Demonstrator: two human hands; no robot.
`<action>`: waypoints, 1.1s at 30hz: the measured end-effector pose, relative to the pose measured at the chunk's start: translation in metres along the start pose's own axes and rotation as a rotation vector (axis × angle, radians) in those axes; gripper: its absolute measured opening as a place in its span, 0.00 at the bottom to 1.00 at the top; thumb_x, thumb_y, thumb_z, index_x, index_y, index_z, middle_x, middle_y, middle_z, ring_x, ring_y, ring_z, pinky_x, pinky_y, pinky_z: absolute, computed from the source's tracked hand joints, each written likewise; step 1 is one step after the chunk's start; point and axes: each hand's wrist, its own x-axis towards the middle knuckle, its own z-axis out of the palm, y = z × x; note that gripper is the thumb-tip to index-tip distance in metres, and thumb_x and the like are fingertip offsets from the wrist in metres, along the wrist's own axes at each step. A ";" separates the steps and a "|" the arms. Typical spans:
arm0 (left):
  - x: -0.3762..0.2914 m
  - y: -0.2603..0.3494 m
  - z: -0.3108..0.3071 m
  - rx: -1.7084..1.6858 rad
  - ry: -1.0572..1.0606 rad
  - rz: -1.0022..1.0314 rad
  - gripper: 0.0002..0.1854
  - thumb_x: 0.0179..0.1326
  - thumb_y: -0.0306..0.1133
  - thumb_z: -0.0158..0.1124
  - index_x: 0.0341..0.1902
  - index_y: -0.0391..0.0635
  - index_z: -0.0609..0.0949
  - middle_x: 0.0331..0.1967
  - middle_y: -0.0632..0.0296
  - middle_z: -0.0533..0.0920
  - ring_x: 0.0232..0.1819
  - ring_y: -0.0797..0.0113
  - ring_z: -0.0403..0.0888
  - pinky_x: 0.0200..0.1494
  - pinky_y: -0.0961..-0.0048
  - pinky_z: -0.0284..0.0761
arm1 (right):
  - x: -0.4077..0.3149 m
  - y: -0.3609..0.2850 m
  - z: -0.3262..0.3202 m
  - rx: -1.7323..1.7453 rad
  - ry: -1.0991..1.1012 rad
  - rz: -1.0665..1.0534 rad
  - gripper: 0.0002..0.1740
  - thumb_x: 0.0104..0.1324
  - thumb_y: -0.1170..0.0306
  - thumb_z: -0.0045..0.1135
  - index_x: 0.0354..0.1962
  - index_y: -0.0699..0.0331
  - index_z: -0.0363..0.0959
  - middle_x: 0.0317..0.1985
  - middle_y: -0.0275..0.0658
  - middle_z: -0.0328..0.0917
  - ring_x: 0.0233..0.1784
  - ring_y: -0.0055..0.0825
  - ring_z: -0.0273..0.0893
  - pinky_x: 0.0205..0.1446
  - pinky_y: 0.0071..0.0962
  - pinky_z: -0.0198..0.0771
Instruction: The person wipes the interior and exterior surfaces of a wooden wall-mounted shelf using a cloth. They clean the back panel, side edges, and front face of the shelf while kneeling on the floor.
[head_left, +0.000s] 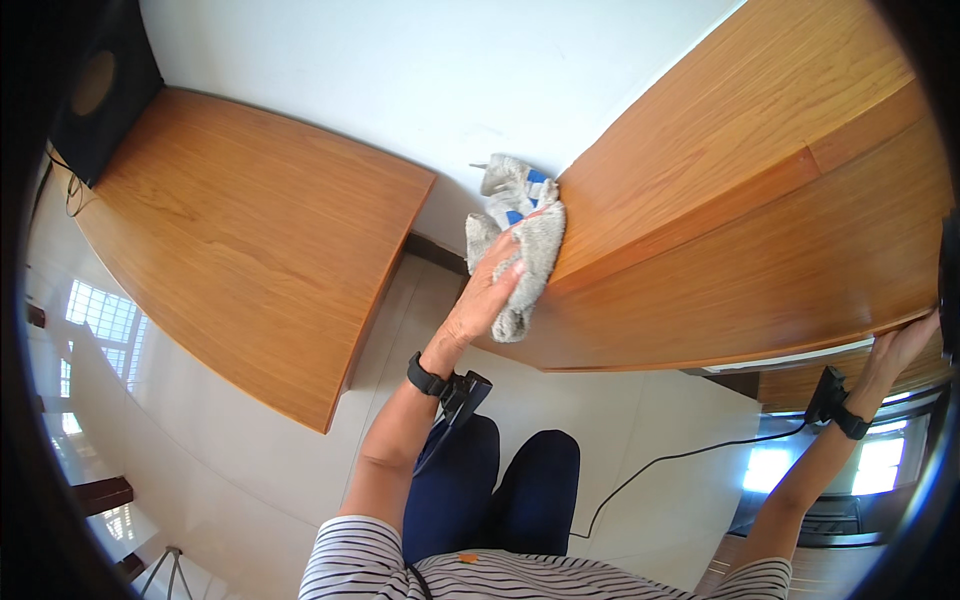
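Note:
My left hand (491, 289) presses a grey cloth with blue patches (536, 236) against the end of a wooden cabinet or shelf unit (697, 225), close to the white wall. The cloth hangs in folds around the fingers. Far to the right, my right hand (904, 341) is at the lower edge of the same wooden furniture, its fingers partly hidden by a dark object at the picture's rim. Both wrists wear black straps with small devices.
A low wooden table or bench (262, 255) stands at the left, with a black speaker (105, 97) and thin cables at its far end. A black cable (660, 459) runs from the right wrist device. Below is a glossy tiled floor (622, 420).

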 end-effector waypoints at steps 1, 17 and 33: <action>0.000 -0.014 -0.002 -0.003 0.031 0.048 0.29 0.70 0.46 0.49 0.66 0.36 0.68 0.73 0.47 0.58 0.76 0.55 0.48 0.74 0.65 0.44 | 0.001 0.001 -0.001 -0.003 -0.003 -0.002 0.36 0.72 0.44 0.38 0.66 0.60 0.53 0.68 0.42 0.58 0.72 0.31 0.55 0.74 0.32 0.53; -0.001 -0.024 -0.013 0.007 -0.053 0.006 0.35 0.69 0.51 0.51 0.69 0.37 0.64 0.75 0.50 0.53 0.76 0.57 0.47 0.73 0.63 0.46 | -0.011 -0.010 0.010 0.001 -0.009 0.008 0.36 0.73 0.45 0.38 0.67 0.60 0.53 0.69 0.43 0.56 0.72 0.34 0.55 0.75 0.35 0.53; -0.058 -0.199 -0.061 -0.149 0.162 -0.597 0.36 0.70 0.53 0.46 0.71 0.38 0.61 0.73 0.53 0.58 0.75 0.61 0.52 0.73 0.70 0.47 | -0.014 -0.011 0.013 -0.039 -0.009 -0.019 0.39 0.70 0.41 0.38 0.69 0.57 0.49 0.70 0.43 0.54 0.74 0.35 0.52 0.75 0.34 0.52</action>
